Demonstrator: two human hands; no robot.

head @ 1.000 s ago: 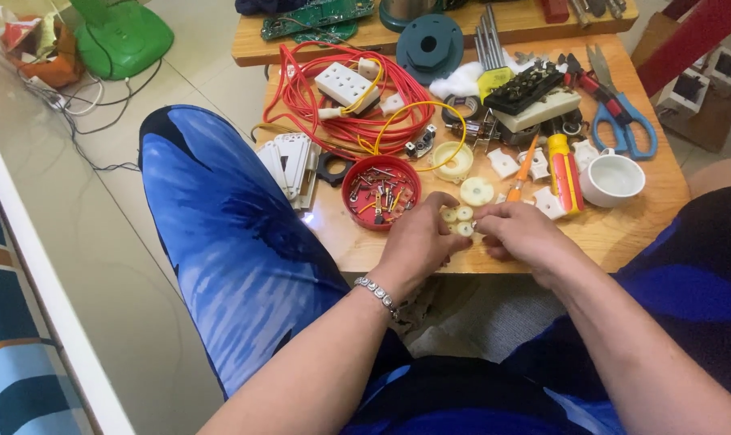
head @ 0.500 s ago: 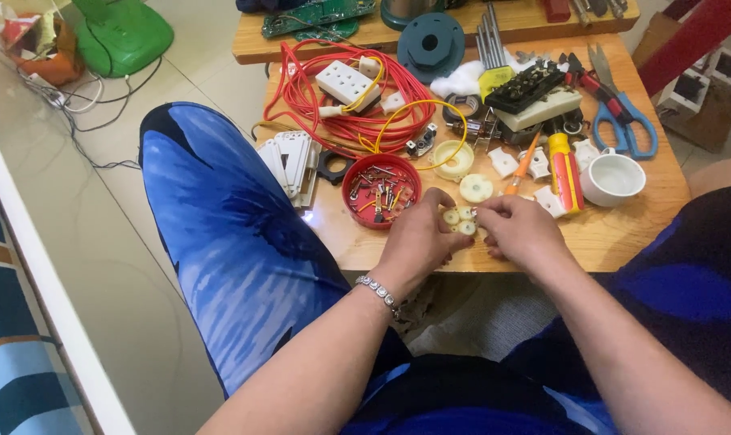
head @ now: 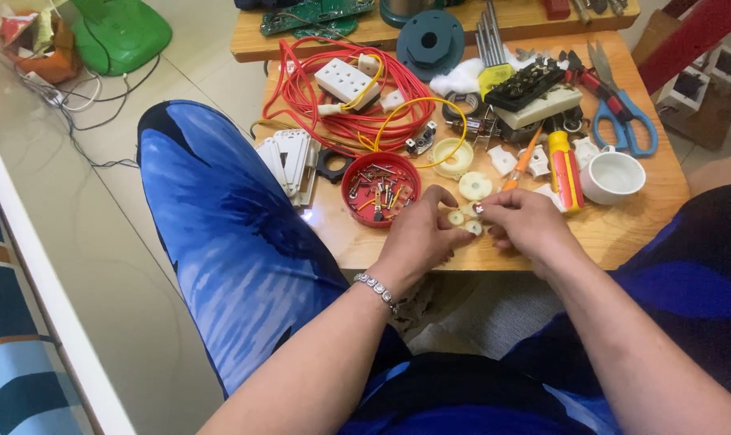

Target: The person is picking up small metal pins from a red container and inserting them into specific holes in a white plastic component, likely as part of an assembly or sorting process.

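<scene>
Two hands working small cream plastic discs at the near edge of a cluttered wooden bench (head: 623, 234).

From largest to smallest: a red cable coil (head: 333, 97) lies at 11 o'clock from the hands; a red bowl of metal parts (head: 380, 189) at 10 o'clock; a white cup (head: 613, 176) at 2 o'clock. The left hand (head: 420, 238) rests curled over the cream discs (head: 456, 217), its grip hidden. The right hand (head: 527, 221) has its grip pinching a tiny part (head: 478, 209) above them.

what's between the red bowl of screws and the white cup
In the head view, between the red bowl and the white cup lie pale plastic gears, an orange-handled screwdriver and a yellow-and-red tube.
</scene>
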